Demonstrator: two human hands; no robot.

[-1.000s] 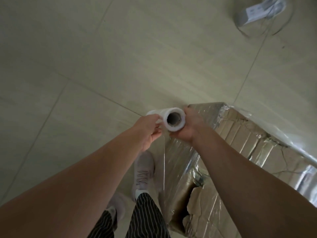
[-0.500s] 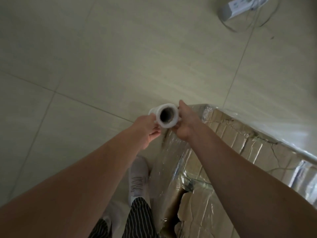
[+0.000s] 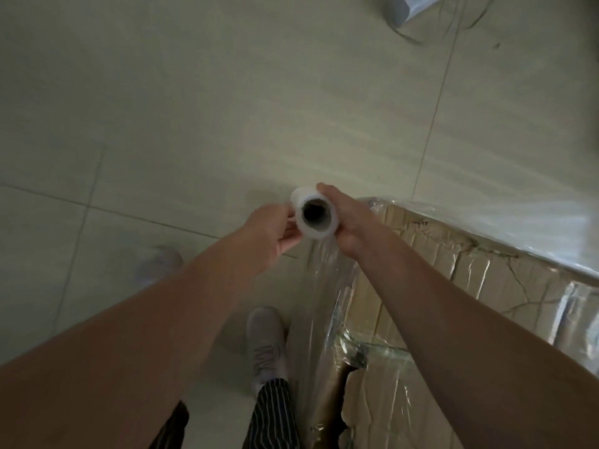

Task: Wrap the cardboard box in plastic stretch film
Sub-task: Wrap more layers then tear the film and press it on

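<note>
Gripping the roll [image 3: 319,234] as before, my left hand [image 3: 270,233] and right hand [image 3: 348,222] curl round its sides, just off the box [image 3: 453,280] corner. Film [image 3: 319,286] runs down from it along the box. A second, blurred shoe [image 3: 158,264] has appeared left.

Cardboard box [image 3: 470,280] cut off at right, left shoe [image 3: 158,267] blurred (pale smear), grey object [image 3: 397,8] cropped above
</note>
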